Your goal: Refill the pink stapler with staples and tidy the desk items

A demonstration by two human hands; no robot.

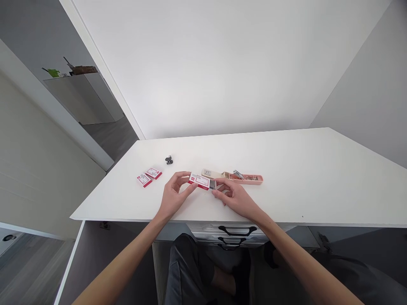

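My left hand (176, 190) pinches the left part of a small red-and-white cardboard box (199, 181) between thumb and fingers. At its right end, a grey inner part (213, 184) sticks out of the sleeve. My right hand (233, 195) has thumb and fingers closed on that end. Just behind my right hand lies a long pink case (252, 179) with small metal pieces in it, and a shiny metal item (238, 174) rests on it. A cream lid-like piece (210, 173) extends to its left, partly hidden by the hands and the box.
Two similar red-and-white boxes, a nearer one (144, 180) and a farther one (154, 173), lie to the left on the white tabletop (318, 182). Behind them sits a small black clip-like object (168, 160). Drawers with black handles (237, 231) are below the front edge; a white wall stands behind.
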